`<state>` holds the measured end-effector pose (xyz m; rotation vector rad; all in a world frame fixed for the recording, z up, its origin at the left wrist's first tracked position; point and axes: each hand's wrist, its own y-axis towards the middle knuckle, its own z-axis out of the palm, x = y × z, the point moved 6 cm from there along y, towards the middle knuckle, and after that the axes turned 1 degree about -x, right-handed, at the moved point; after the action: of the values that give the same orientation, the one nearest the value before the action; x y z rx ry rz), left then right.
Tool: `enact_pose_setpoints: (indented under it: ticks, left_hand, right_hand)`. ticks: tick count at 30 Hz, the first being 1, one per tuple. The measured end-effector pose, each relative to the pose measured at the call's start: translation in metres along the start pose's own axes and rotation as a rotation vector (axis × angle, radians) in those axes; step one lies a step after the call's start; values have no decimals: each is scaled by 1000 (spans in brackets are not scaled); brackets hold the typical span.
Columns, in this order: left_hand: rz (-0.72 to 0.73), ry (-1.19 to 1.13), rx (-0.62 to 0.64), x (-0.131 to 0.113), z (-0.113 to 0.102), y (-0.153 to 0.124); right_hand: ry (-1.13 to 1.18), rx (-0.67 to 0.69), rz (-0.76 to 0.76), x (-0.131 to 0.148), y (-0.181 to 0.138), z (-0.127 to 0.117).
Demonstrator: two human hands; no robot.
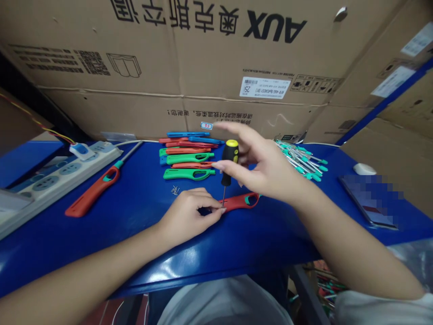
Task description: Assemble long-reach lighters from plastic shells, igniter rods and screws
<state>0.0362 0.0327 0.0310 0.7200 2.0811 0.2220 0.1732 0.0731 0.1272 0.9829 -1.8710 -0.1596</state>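
Observation:
My right hand (267, 169) pinches a small black screwdriver with a yellow cap (229, 163), held upright with its tip down on a red lighter shell (241, 201) that lies on the blue table (142, 253). My left hand (189, 214) is closed on the left end of that red shell, fingertips next to the screwdriver's tip. Some tiny screws (175, 190) lie just left of my left hand.
A stack of red, green and blue lighter shells (188, 155) lies behind my hands. A finished red long-nosed lighter (96, 189) rests at the left beside a white power strip (57, 174). Green-tipped metal tubes (301, 160) are piled at the right. Cardboard boxes (216, 63) wall the back.

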Motion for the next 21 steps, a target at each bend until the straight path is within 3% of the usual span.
enact_pose_setpoints:
  ticks: [4, 6, 11, 16, 21]
  left_hand:
    - [-62, -49, 15, 0, 2, -2]
    - [-60, -55, 25, -1, 3, -2]
    - [-87, -82, 38, 3, 2, -2]
    - [-197, -161, 67, 9, 1, 2]
    - [-175, -133, 27, 8, -5, 6]
  right_hand:
    - [-101, -210, -163, 1, -13, 6]
    - [-73, -194, -166, -6, -19, 10]
    - [116, -7, -87, -19, -21, 17]
    - [60, -148, -87, -23, -20, 11]
    - [24, -198, -34, -26, -21, 8]
